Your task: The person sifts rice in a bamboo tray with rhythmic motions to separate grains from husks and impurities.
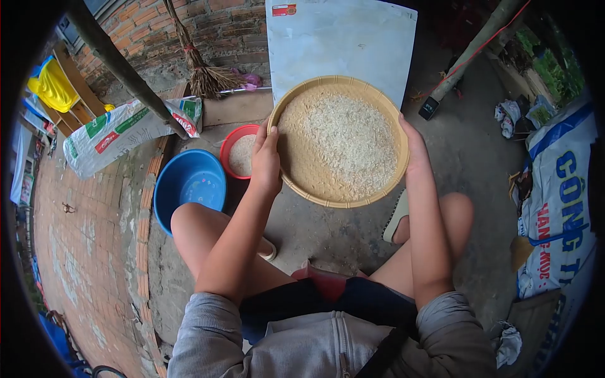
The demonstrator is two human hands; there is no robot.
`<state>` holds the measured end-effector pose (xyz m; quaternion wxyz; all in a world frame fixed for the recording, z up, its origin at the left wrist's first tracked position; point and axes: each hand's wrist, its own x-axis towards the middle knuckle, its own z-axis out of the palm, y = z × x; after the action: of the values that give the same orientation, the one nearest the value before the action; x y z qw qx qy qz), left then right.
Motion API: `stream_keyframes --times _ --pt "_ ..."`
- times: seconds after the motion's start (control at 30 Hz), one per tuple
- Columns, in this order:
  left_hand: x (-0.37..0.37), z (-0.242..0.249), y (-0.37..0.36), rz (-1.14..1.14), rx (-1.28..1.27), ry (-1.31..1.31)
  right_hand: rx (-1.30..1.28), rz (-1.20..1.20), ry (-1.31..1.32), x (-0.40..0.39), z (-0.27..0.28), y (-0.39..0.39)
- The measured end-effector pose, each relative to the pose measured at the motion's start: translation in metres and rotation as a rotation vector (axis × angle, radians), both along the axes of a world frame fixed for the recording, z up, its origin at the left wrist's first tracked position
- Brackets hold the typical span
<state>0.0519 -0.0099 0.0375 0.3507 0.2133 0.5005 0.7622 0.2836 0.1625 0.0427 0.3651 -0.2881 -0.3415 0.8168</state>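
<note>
A round woven bamboo tray (302,183) full of pale rice grain (353,142) is held up in front of me, tilted a little to the left. My left hand (266,157) grips its left rim with the thumb on the inside. On the opposite rim, my right hand (414,148) clasps the edge. I sit low with both knees bent under the tray.
A red bowl (230,142) holding rice and an empty blue basin (189,183) stand on the ground at my left. Behind them lie a printed sack (120,132), a broom (201,72) and a white board (340,38) against the brick wall. Printed sacks (558,208) lie at right.
</note>
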Motion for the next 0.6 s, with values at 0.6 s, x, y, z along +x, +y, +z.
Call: stream_keyframes --times 0.6 --pt "-0.04 -0.005 0.002 -0.116 -0.21 -0.175 0.012 -0.346 -0.289 -0.041 0.006 -0.086"
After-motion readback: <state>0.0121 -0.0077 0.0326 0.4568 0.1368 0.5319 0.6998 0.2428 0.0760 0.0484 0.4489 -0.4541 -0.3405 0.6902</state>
